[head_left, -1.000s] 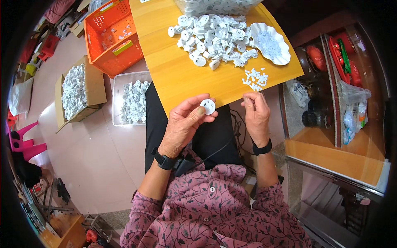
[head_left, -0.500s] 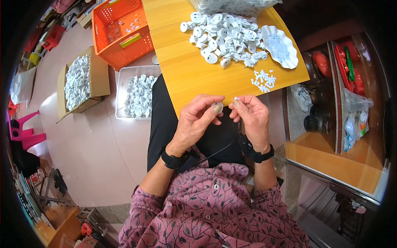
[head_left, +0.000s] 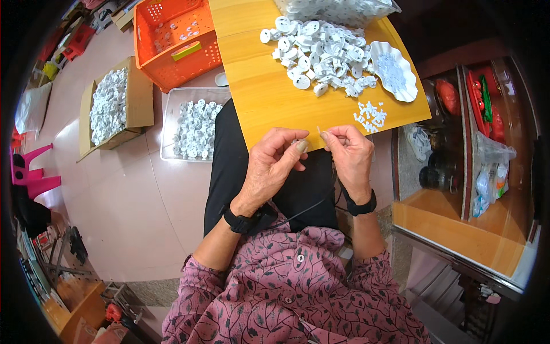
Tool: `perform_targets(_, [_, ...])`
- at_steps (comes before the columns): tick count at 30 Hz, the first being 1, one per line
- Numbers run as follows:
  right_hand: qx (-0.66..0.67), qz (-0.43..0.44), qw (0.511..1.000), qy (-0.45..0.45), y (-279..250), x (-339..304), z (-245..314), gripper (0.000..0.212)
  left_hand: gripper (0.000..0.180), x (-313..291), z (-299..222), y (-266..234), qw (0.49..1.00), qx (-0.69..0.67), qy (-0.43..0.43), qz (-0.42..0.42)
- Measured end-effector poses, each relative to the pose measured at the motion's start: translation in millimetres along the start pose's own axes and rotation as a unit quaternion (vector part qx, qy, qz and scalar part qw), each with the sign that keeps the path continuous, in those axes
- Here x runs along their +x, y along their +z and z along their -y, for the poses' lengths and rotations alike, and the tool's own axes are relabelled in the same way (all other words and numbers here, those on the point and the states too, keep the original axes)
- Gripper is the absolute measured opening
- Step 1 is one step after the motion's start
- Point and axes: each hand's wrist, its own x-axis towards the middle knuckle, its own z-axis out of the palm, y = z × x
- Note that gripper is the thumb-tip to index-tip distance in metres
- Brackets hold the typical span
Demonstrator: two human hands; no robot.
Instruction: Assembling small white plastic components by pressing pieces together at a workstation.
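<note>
Pinched between the thumb and fingers of my left hand (head_left: 276, 160) is a white round plastic part, mostly hidden by the fingertips. Just to its right, my right hand (head_left: 350, 156) is closed too, holding a small thin pale piece (head_left: 319, 131) that sticks up from the thumb and forefinger. A narrow gap separates the hands, over my lap at the table's near edge. Beyond them, a little group of tiny white pieces (head_left: 370, 117) lies on the yellow wooden table (head_left: 252, 86). Farther back is a heap of white round plastic parts (head_left: 323, 54).
A white scalloped dish (head_left: 408, 89) of small clear bits stands right of the heap, a clear bag (head_left: 338, 10) behind it. On the floor at left are a clear bin (head_left: 167, 135), a cardboard box (head_left: 139, 103) and an orange crate (head_left: 172, 69). Wooden shelving (head_left: 458, 229) stands at right.
The right thumb and fingers have shifted their pinch, and a thin pale piece now points upward from them. My left hand keeps its hold. The whole view has shifted slightly.
</note>
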Motion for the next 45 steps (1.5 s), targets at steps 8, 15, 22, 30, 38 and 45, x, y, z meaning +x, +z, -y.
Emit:
perform_targets(8, [0.047, 0.015, 0.998, 0.034, -2.1, -2.3, 11.0, 0.007, 0.022, 2.1, 3.0, 1.4, 1.0, 0.001, -0.002, -0.004])
perform_targets(15, [-0.016, 0.075, 0.996, -0.054, -8.1, -9.5, 34.3, 0.007, 0.013, 3.2, 6.5, 5.9, 0.997, 0.07, 0.034, -0.018])
perform_targets(22, [-0.133, 0.09, 0.972, -0.173, -10.8, -13.0, 42.2, 0.008, 0.009, 2.1, 1.6, 8.7, 0.982, 0.172, 0.073, -0.019])
perform_targets(30, [-0.156, 0.083, 0.967, -0.181, -9.1, -16.6, 42.9, 0.007, 0.006, 2.0, 4.8, 9.2, 0.979, 0.168, 0.113, -0.034])
perform_targets(38, [-0.019, 0.09, 0.992, -0.082, -7.9, -19.9, 51.3, 0.031, 0.006, -0.2, -2.7, 5.9, 0.998, 0.018, 0.051, -0.017])
perform_targets(45, [0.086, 0.074, 0.992, -0.05, -1.8, -25.8, 42.3, 0.034, 0.009, 2.1, -4.2, -0.8, 0.996, -0.081, -0.013, -0.013])
